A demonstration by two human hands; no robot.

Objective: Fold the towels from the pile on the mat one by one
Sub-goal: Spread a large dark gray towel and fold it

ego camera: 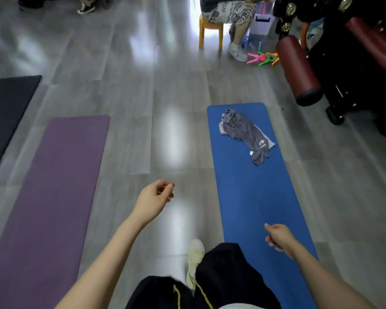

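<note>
Both hands (214, 219) empty; towels (245, 133) crumpled on blue mat (254, 197).

The near half of the blue mat (259, 197) lies bare, open room up to the crumpled grey towels (246, 132) at its far end. Bare grey floor (165, 134) runs between it and the purple mat (54, 175) on the left. Right of the towels, well apart, black gym equipment (343, 63) with dark red padded rollers (299, 70) crowds that side
</note>
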